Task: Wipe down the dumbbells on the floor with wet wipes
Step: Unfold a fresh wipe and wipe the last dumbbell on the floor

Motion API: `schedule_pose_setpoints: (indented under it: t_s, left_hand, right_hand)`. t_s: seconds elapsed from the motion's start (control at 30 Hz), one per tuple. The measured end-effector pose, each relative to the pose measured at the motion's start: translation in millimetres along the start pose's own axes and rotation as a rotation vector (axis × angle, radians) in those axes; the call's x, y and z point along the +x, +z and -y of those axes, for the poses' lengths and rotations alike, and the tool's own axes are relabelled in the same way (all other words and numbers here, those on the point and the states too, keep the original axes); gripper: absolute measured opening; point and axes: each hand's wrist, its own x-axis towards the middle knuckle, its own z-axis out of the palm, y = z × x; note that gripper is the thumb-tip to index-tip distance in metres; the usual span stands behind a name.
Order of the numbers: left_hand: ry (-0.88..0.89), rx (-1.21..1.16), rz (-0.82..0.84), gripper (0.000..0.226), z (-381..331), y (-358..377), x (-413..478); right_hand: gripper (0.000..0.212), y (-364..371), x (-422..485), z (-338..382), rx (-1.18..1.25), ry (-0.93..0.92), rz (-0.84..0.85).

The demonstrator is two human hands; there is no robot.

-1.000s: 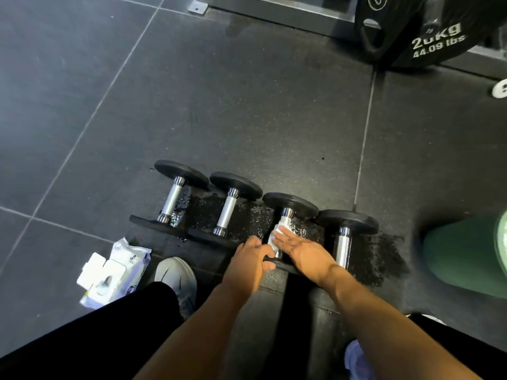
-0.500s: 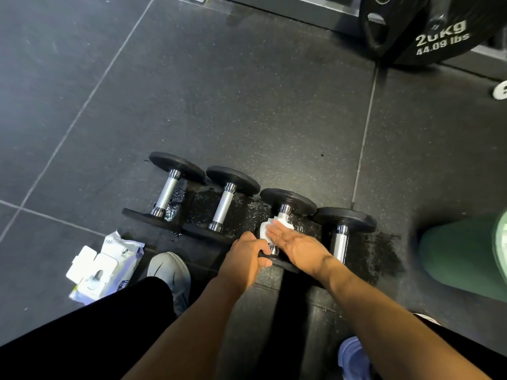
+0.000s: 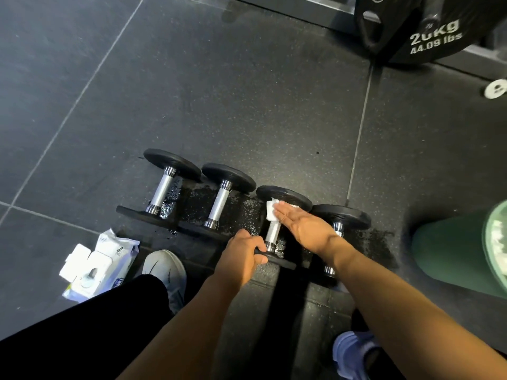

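row: four dumbbells lie side by side in the lower middle of the frame, on a wet patch of the dark floor (image 3: 219, 105); from the left, first dumbbell (image 3: 162, 187), second dumbbell (image 3: 219, 200), third dumbbell (image 3: 285, 194), fourth dumbbell (image 3: 343, 215).
left hand (image 3: 241, 259): it grips the near plate of the third dumbbell, fingers curled over the rim, thumb on the near face.
right hand (image 3: 304, 226): it lies flat, fingers straight and pressed together, on the wet wipe.
wet wipe (image 3: 271, 209): white, under the right fingertips, at the far end of the chrome handle and against the far plate.
pack of wipes (image 3: 109, 259): at lower left, white lid flipped open, just beside a grey shoe (image 3: 164, 267).
weight plate (image 3: 428, 31): black, in the upper right corner, marked 44.09 lbs.
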Motion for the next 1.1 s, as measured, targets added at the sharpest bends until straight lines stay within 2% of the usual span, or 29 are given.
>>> schedule_pose_setpoints:
  t_s: [0.07, 0.13, 0.17, 0.2, 0.4, 0.5, 0.6, 0.7, 0.77, 0.9, 0.93, 0.97, 1.0, 1.1]
  left_hand:
    - [-0.018, -0.029, 0.011, 0.024, 0, -1, 0]
    - [-0.009, -0.025, 0.022, 0.022, -1, -3, -1]
    - [-0.004, -0.021, 0.023, 0.022, -1, -4, -2]
    - [0.007, -0.008, 0.022, 0.021, 0, -3, -1]
    - [0.044, 0.068, 0.004, 0.017, 1, -6, 1]
    - [0.030, 0.062, -0.003, 0.018, -1, -6, 0]
    - [0.001, 0.053, 0.009, 0.019, -3, -7, -2]
    - [-0.003, 0.047, 0.017, 0.020, -5, -8, -2]
    - [-0.005, 0.042, 0.017, 0.021, -5, -9, -1]
    - [-0.014, 0.040, 0.026, 0.022, -5, -8, -1]
    - [-0.015, 0.043, 0.027, 0.022, -5, -8, 0]
    - [-0.015, 0.045, 0.026, 0.023, -5, -8, 0]
    - [-0.015, 0.043, 0.023, 0.024, -4, -7, 0]
    - [-0.018, 0.042, 0.023, 0.024, -4, -8, 1]
  right_hand:
    - [0.075, 0, 2, 2, 0.121, 0.100, -0.028]
    - [0.093, 7, -7, 10, 0.147, 0.114, -0.059]
    - [0.099, 12, -13, 17, 0.150, 0.124, -0.017]
    - [0.099, 17, -20, 21, 0.165, 0.107, -0.012]
    - [0.057, 7, -30, 29, 0.436, 0.170, 0.110]
    - [0.059, 4, -28, 27, 0.400, 0.158, 0.182]
    - [0.066, 6, -29, 14, 0.257, 0.152, 0.266]
    - [0.058, 5, -34, 8, 0.163, 0.134, 0.347]
    - [0.055, 2, -35, 13, 0.233, 0.199, 0.241]
    - [0.045, -4, -17, 24, 0.233, 0.203, -0.289]
    - [0.047, -2, -12, 28, 0.224, 0.173, -0.350]
    - [0.050, 0, -8, 30, 0.193, 0.116, -0.323]
    - [0.052, 2, -5, 35, 0.162, 0.039, -0.226]
    - [0.040, 7, -2, 38, 0.045, -0.142, 0.000]
